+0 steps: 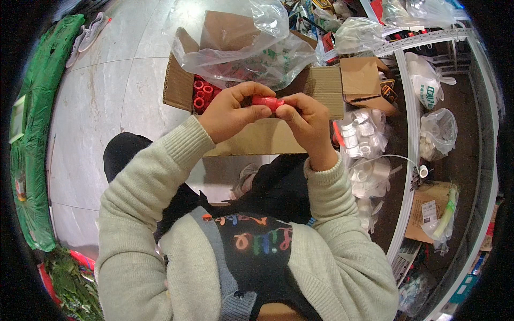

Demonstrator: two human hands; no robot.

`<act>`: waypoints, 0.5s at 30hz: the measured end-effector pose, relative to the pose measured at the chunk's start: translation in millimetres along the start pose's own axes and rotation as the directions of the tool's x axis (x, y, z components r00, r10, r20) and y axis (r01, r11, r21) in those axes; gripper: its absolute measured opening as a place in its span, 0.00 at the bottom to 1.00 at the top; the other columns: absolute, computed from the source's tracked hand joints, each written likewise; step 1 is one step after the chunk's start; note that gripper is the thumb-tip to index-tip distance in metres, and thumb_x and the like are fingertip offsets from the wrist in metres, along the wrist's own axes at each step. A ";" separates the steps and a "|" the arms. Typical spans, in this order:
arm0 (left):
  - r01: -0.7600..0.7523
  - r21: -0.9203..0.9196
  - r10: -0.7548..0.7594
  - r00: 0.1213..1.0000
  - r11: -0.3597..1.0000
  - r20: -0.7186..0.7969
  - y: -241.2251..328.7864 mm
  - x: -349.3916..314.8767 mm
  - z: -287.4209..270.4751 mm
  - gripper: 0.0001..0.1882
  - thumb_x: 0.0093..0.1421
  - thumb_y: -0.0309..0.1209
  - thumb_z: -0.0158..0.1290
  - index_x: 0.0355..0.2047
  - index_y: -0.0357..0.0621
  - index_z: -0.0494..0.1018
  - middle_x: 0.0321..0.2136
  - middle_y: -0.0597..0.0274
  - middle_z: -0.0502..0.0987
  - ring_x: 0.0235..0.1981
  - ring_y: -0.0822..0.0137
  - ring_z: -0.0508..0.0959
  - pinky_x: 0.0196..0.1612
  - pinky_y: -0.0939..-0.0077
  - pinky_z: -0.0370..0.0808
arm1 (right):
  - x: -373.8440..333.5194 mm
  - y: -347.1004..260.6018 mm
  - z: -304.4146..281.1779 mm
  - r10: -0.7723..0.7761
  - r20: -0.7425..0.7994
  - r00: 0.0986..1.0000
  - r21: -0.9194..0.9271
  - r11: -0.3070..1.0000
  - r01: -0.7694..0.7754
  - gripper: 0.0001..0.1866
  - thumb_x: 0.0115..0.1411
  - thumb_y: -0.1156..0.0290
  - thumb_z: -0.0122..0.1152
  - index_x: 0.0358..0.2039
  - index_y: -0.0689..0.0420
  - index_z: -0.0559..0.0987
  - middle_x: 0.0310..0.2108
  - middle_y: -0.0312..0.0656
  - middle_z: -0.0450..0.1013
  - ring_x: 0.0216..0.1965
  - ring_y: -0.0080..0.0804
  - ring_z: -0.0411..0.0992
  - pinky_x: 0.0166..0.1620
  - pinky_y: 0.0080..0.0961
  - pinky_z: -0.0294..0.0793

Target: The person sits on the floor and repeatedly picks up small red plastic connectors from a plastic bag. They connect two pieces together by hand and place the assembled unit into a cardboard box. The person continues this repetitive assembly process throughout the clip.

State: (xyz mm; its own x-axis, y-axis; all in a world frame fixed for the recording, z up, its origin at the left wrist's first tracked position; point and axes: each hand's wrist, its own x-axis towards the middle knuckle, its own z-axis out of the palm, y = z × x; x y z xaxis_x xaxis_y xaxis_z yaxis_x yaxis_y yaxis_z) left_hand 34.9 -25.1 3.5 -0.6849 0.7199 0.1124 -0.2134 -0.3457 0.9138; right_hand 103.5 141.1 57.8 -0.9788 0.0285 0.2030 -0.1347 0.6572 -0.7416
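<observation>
My left hand [229,115] pinches one end of a small red plastic pipe fitting [263,100] between thumb and fingers. At its other end, the thumb and fingertips of my right hand [307,120] close on the same fitting. It lies roughly level between my hands, over the near edge of an open cardboard box [178,80]. Inside the box are several red, hollow, ring-ended fittings [200,95]. A clear plastic bag [241,63] is spread over much of the box and hides part of its contents.
Right of the box stands a smaller open carton [360,80]. Bags of white fittings [364,134] lie along a white metal shelf [407,134] with more bags on it. A green wrapped bundle [37,123] and grey shoes [88,37] are at the far left on the tiled floor.
</observation>
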 end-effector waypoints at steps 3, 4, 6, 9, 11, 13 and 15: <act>-0.021 -0.062 0.020 1.000 0.998 -0.013 1.1 2.6 -0.7 0.15 0.51 0.24 0.54 0.41 0.37 0.69 0.34 0.63 0.73 0.34 0.75 0.73 0.38 0.84 0.71 | -4.1 16.7 -0.3 0.036 0.190 0.981 0.134 0.989 -0.062 0.23 0.51 0.49 0.56 0.29 0.60 0.77 0.16 0.37 0.66 0.20 0.20 0.65 0.24 0.16 0.62; -0.011 -0.050 0.009 0.999 0.999 -0.033 0.6 3.6 -3.2 0.15 0.52 0.24 0.54 0.41 0.37 0.69 0.34 0.63 0.73 0.34 0.76 0.73 0.37 0.84 0.71 | -5.7 13.6 -3.5 -0.013 0.285 0.958 0.234 0.971 -0.056 0.26 0.51 0.46 0.54 0.31 0.60 0.77 0.16 0.35 0.66 0.20 0.19 0.64 0.24 0.16 0.61; 0.011 -0.027 -0.013 0.997 1.000 -0.072 -1.8 6.7 -9.3 0.15 0.52 0.24 0.54 0.41 0.37 0.69 0.34 0.63 0.73 0.33 0.76 0.73 0.37 0.84 0.71 | -13.1 -3.6 -12.2 -0.135 0.448 0.884 0.423 0.903 -0.077 0.31 0.51 0.41 0.51 0.34 0.61 0.77 0.17 0.33 0.65 0.20 0.17 0.62 0.23 0.14 0.60; 0.059 -0.048 -0.062 0.996 0.997 -0.067 1.9 5.4 -9.6 0.16 0.51 0.24 0.55 0.41 0.37 0.69 0.33 0.63 0.73 0.33 0.76 0.73 0.36 0.84 0.71 | -13.2 -9.0 -7.8 -0.132 0.150 0.980 0.443 0.895 0.053 0.35 0.51 0.40 0.49 0.39 0.63 0.75 0.20 0.32 0.67 0.21 0.16 0.62 0.24 0.13 0.59; 0.077 -0.066 -0.081 0.995 0.995 -0.059 3.3 5.0 -7.3 0.16 0.51 0.24 0.55 0.41 0.38 0.69 0.33 0.64 0.74 0.32 0.76 0.73 0.36 0.84 0.71 | -10.8 -4.3 -9.8 -0.110 0.071 0.991 0.337 0.938 0.080 0.36 0.53 0.40 0.47 0.43 0.63 0.73 0.19 0.33 0.66 0.21 0.17 0.62 0.24 0.13 0.59; 0.069 -0.080 -0.074 0.995 0.994 -0.060 2.3 4.3 -6.8 0.16 0.50 0.24 0.55 0.41 0.38 0.70 0.33 0.64 0.74 0.32 0.76 0.73 0.36 0.84 0.71 | -5.5 14.3 -7.6 0.016 0.084 0.996 0.185 0.982 -0.031 0.38 0.53 0.37 0.42 0.45 0.62 0.72 0.18 0.32 0.65 0.19 0.16 0.59 0.23 0.12 0.56; 0.076 -0.063 -0.078 0.996 0.995 -0.045 6.9 2.6 -4.2 0.16 0.50 0.24 0.55 0.41 0.38 0.70 0.33 0.64 0.74 0.32 0.76 0.73 0.37 0.84 0.71 | -6.1 23.2 -7.4 0.100 0.054 0.994 0.126 0.986 -0.106 0.39 0.53 0.35 0.40 0.46 0.61 0.71 0.17 0.31 0.64 0.18 0.15 0.57 0.23 0.12 0.54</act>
State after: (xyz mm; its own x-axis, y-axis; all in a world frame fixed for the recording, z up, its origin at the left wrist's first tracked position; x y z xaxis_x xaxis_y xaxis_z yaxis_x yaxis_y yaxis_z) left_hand 28.8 -28.2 8.4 -0.6968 0.7169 0.0226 -0.3081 -0.3276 0.8932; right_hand 107.5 161.8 44.2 -0.9943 0.0528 0.0928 -0.0486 0.5500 -0.8337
